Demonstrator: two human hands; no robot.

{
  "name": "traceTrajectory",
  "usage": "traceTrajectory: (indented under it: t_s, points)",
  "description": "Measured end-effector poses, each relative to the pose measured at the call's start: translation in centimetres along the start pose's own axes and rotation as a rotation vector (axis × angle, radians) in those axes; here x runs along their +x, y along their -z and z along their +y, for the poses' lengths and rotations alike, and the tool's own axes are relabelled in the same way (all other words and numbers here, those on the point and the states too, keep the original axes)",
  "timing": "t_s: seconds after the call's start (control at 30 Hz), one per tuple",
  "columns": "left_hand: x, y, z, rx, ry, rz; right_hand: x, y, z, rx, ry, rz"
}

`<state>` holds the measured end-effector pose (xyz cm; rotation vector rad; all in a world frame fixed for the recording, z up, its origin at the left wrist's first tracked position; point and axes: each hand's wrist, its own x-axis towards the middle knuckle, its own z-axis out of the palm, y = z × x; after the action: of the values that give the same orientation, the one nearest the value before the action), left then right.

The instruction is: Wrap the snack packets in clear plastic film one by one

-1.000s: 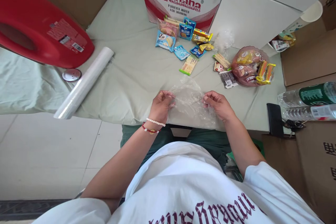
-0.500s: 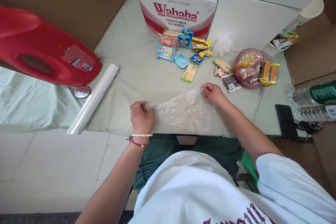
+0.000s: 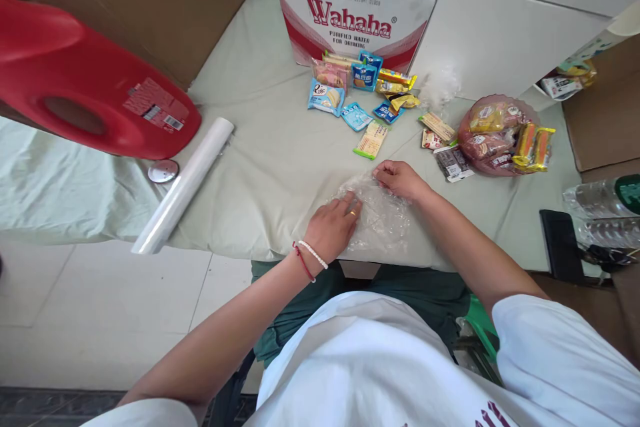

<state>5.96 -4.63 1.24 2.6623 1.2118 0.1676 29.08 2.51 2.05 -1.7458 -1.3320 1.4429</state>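
A clear plastic bag (image 3: 383,223) lies crumpled on the cloth-covered table near its front edge. My left hand (image 3: 334,221) rests flat on the bag's left part, fingers stretched out and pointing up and to the right. At the bag's upper edge, my right hand (image 3: 400,180) pinches the film between thumb and fingers. Beyond my hands is a loose group of packaged snacks, with a cracker packet (image 3: 371,140) and a blue packet (image 3: 356,117) nearest. To the right, a pink translucent bowl (image 3: 487,163) holds several wrapped snacks, and a dark packet (image 3: 453,163) lies beside it.
A roll of plastic bags (image 3: 185,183) lies left, beside a round lid-like disc (image 3: 163,171) and a large red jug (image 3: 100,87). Behind the snacks stand a Wahaha carton (image 3: 350,17) and white boxes (image 3: 500,27). A black phone (image 3: 561,245) and bottles (image 3: 595,200) are at right.
My left hand has moved right from the bag's left corner and now lies flat on it. The bag is more bunched together. My right hand keeps its pinch; the view has shifted slightly.
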Motion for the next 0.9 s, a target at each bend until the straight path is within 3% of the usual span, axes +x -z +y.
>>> traceTrajectory:
  t_s: [0.17,0.3,0.53,0.63,0.7,0.73,0.9]
  points:
    - [-0.9,-0.4,-1.6,-0.066,0.203,0.1,-0.7,2.2,0.4,0.127,0.011,-0.199]
    - [-2.0,-0.8,-2.3,-0.072,0.24,0.112,-1.0,3.8,0.5,0.098,0.001,-0.265]
    - [-2.8,-1.3,-2.8,-0.062,0.264,0.077,-1.7,9.0,1.6,0.019,-0.018,-0.153]
    - [-2.8,-1.4,-2.7,-0.069,0.278,0.076,-2.2,10.8,2.0,-0.189,0.062,0.133]
    - [-2.7,-1.5,-2.7,-0.081,0.28,0.087,-2.5,10.4,1.4,-0.335,0.226,0.269]
    - [-2.7,-1.6,-2.7,-0.087,0.281,0.097,-2.5,9.6,0.8,-0.402,0.33,0.262]
    - [-2.8,-2.1,-2.9,-0.102,0.263,0.207,-0.4,2.1,-3.3,-0.743,0.76,-0.048]
